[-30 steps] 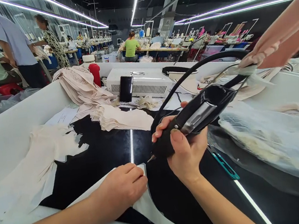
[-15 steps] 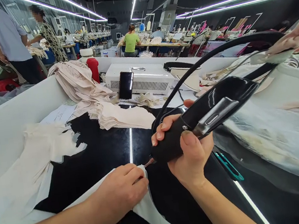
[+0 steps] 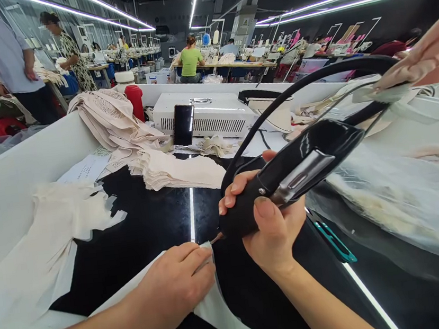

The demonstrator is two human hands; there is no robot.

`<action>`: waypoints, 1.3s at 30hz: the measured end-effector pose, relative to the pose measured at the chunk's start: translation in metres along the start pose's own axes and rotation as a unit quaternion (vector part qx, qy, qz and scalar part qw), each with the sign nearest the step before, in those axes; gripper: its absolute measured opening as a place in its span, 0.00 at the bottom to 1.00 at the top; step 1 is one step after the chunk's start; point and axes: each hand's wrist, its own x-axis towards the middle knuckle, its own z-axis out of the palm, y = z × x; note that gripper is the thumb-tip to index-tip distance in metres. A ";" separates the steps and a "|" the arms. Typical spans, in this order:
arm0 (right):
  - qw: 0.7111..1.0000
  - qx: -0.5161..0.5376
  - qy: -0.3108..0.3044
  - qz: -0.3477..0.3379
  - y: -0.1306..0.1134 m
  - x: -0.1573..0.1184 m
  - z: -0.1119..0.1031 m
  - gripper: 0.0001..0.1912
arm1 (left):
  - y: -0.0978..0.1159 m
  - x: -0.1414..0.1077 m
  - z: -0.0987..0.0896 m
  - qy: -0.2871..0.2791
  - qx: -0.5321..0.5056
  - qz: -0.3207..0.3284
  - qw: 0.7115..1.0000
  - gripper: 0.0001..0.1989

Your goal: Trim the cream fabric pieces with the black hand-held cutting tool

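Black tool (image 3: 302,159) sits in the closed right hand (image 3: 272,232); the left hand (image 3: 176,282) seemingly pinches pale fabric (image 3: 224,313).

Your right hand (image 3: 272,222) grips the black handheld tool (image 3: 293,177), tilted, a metal lever along its side, left of the teal snips (image 3: 335,238). Its slender tip points down beside the upper end of the pale piece (image 3: 226,316); contact is unclear. That piece, pinched in your left hand (image 3: 178,281), widens towards you, farther left of the snips.
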 end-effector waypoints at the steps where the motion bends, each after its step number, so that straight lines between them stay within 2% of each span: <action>1: 1.000 0.000 -0.001 0.000 0.000 0.000 0.000 0.20 | 0.001 0.000 -0.001 0.002 0.007 0.004 1.000 0.07; 10: 1.000 -0.011 -0.010 -0.013 0.000 0.000 0.001 0.20 | 0.004 0.002 -0.013 0.036 0.042 0.026 0.998 0.12; 25: 1.000 0.005 0.017 -0.018 -0.006 0.003 0.003 0.20 | 0.003 0.003 -0.015 0.068 0.040 0.022 0.997 0.15; 33: 1.000 -0.019 -0.007 -0.012 0.001 -0.002 0.003 0.20 | 0.003 0.006 -0.018 0.072 0.071 0.048 0.994 0.19; 39: 1.000 -0.016 0.005 -0.013 -0.003 0.000 0.002 0.20 | 0.003 0.004 -0.015 0.081 0.063 0.035 0.994 0.17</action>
